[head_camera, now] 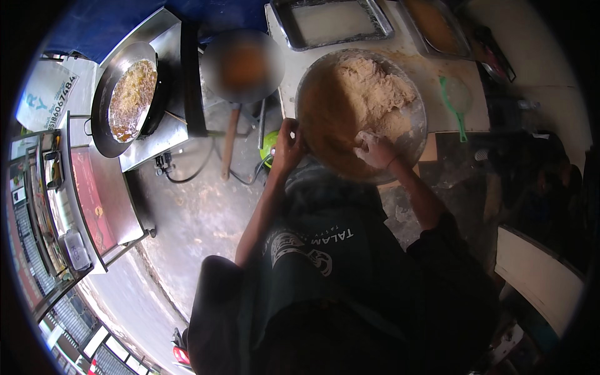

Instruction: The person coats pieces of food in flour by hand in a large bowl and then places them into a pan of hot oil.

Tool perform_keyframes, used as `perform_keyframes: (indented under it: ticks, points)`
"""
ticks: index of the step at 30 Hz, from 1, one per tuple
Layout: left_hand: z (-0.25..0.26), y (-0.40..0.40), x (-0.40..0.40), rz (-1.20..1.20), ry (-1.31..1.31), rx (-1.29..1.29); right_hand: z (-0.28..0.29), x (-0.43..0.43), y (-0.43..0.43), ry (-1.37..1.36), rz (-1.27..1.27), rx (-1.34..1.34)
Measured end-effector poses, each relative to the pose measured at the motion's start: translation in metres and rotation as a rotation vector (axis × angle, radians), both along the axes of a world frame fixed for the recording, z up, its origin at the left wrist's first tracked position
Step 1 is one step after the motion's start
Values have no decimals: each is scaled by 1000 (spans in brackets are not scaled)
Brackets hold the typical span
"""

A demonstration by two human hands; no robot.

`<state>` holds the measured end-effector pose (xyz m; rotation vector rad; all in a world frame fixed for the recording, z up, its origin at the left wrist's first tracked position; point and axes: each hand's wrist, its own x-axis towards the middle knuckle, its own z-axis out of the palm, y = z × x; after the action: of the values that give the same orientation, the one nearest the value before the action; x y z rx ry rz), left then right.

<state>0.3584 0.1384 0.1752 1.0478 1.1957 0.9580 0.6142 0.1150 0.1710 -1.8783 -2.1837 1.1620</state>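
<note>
A large round metal bowl (323, 161) stands at the near edge of the table, with a heap of pale floury mixture (370, 86) along its far and right side. Coated in flour, my right hand (376, 151) is inside the bowl at the near edge of the heap, its fingers curled; whether something is between them cannot be told. My left hand (289, 144) grips the bowl's left rim from outside.
A wok of bubbling oil (133, 101) sits on a metal stove at left. Trays with pale (333, 23) and orange (433, 26) contents lie beyond the bowl. A green-handled strainer (459, 110) lies right. A wooden-handled pan (229, 145) stands between stove and table.
</note>
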Motion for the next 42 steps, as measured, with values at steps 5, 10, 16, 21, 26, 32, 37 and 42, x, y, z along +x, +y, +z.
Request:
perform_keyframes:
  ticks: [5,10,16,21,26,32,37,42]
  points:
    - [-5,0,-4,5,88,27,6,-16,4,-306,140,-30]
    - [-11,2,-3,2,180,196,2,-13,31,161,13,387]
    - [-12,7,-9,7,113,113,40,-23,54,77,12,360]
    - [-33,16,-24,-95,259,159,23,-1,61,-178,10,513]
    - [-8,15,-66,-150,60,-184,41,10,66,-219,-70,441]
    - [-18,1,-130,-129,65,-293,54,5,51,-104,-357,515]
    - [-51,-41,-199,-84,89,-410,57,3,56,-378,-269,574]
    - [-70,-88,-271,-143,54,-594,74,-25,48,-414,-466,540]
